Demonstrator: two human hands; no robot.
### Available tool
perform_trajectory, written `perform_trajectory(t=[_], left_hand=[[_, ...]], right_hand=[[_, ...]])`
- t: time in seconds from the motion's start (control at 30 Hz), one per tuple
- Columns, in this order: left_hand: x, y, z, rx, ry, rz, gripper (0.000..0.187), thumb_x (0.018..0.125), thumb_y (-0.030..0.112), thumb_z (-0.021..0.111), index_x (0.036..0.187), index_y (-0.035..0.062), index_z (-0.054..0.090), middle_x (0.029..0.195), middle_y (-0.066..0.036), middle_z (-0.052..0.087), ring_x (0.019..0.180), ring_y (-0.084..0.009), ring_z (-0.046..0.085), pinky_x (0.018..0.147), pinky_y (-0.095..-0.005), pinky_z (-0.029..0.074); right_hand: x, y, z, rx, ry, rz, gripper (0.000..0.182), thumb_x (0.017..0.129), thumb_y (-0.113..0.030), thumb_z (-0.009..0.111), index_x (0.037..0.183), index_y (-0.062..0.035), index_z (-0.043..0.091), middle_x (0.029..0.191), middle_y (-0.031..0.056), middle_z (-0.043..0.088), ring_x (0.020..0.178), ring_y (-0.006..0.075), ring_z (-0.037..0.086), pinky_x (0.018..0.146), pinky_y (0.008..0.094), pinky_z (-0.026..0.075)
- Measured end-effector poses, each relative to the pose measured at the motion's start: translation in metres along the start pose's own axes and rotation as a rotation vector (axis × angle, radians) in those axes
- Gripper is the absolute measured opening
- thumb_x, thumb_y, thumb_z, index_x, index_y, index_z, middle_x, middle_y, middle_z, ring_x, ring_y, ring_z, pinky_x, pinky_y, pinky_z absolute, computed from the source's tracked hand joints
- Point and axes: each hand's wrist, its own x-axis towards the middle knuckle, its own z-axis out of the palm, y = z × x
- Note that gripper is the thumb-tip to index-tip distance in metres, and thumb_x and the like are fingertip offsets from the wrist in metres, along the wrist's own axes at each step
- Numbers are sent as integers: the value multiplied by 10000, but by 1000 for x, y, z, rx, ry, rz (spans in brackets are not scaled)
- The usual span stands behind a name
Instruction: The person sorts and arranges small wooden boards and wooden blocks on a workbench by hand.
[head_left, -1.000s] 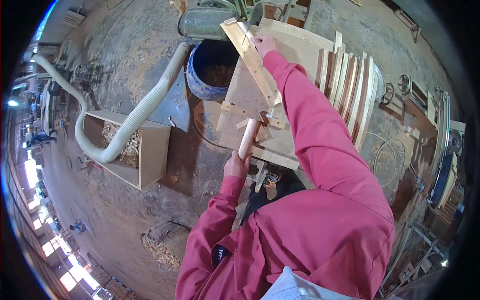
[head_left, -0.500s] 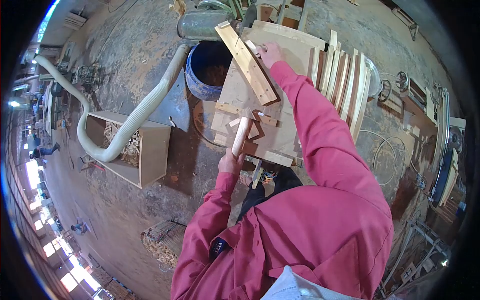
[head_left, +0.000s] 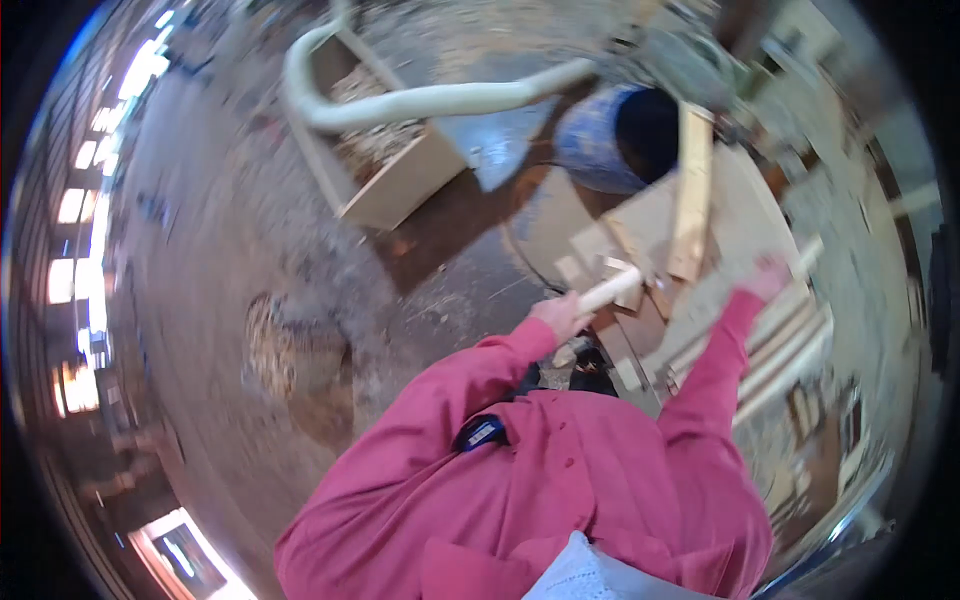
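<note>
My left hand (head_left: 562,314) is wrapped round the near end of a thick, pale wooden stick (head_left: 610,289). The stick's far end overlaps small wooden pieces (head_left: 630,291) at the worktable's edge. My right hand (head_left: 768,278), blurred and closed, is at the right side of the worktable (head_left: 752,195). A short length of pale wood (head_left: 806,257) sticks out beyond its fingers. Close under my right forearm lies a row of wooden strips (head_left: 785,345). Between the two hands, a long plank (head_left: 693,195) with spots along it lies across the worktable.
A blue drum (head_left: 598,140) with a dark opening stands behind the table. Left of it, a pale flexible hose (head_left: 440,101) runs over an open box (head_left: 405,185) containing wood scraps. A bundle of scraps (head_left: 275,345) sits on the floor at left. The machine (head_left: 690,65) beyond is blurred.
My view has swung left, so the worktable now appears farther right. My right hand has moved from beside the plank's far end back toward the strips. My left hand still holds the stick.
</note>
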Motion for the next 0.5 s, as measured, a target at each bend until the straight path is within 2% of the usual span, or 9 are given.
perform_trajectory(t=[0.03,0.07,0.17,0.23,0.27,0.3,0.37,0.4,0.5], left_hand=[[-3,-6,-2,-25,25,36,468,894,455,669,1055,37,533,824,-237,682,795,-440,683,683,-535,544],[-5,-9,0,-46,40,89,464,891,444,674,1061,35,535,817,-233,681,790,-436,684,677,-529,546],[-9,-16,-1,-113,-35,-3,442,878,403,694,1059,31,540,826,-227,684,779,-433,684,670,-527,546],[-17,-22,-3,-129,-16,19,441,873,405,698,1054,33,545,829,-225,686,771,-434,685,667,-529,546],[-27,-24,-1,-125,1,59,446,873,416,696,1052,35,547,831,-225,688,767,-435,685,667,-530,546],[-27,-29,4,-127,22,82,454,873,426,692,1053,35,547,826,-225,689,762,-437,685,672,-530,547],[-28,-26,-3,-97,21,49,433,855,382,716,1070,34,572,854,-225,699,803,-434,690,710,-516,551],[-32,-27,-3,-87,28,60,432,856,380,716,1069,32,573,858,-225,701,807,-432,692,716,-517,551],[-37,-30,-3,-123,52,86,426,863,371,711,1072,26,572,876,-230,704,822,-426,695,731,-521,550]], right_hand=[[-27,-80,8,-518,152,-202,264,1046,-256,483,1036,-36,628,876,96,652,775,222,633,736,350,533],[-51,-164,19,-308,359,-149,242,994,-253,579,935,-26,640,817,59,632,736,214,627,689,321,525],[-113,-273,105,238,280,-77,248,942,-258,665,898,-15,640,840,64,654,742,217,630,712,327,525],[-129,-219,193,-335,-630,-617,280,928,-260,691,999,7,645,890,96,670,785,225,647,758,330,534],[-209,-267,234,-79,-695,-817,385,929,-276,697,1142,36,621,1030,134,699,851,231,665,809,349,536],[-275,-329,242,-92,-917,-739,467,923,-264,703,1258,34,575,1218,178,675,933,291,685,851,382,532],[-334,-357,238,-218,-1119,-758,469,912,-252,724,1290,-5,597,1279,230,627,1017,392,664,884,411,519],[-349,-345,238,-153,-1128,-852,475,914,-246,725,1302,-1,600,1243,212,644,1075,369,649,925,398,504],[-373,-306,192,-211,-1150,-697,453,924,-205,713,1306,9,599,1238,202,638,1138,345,622,962,389,489]])
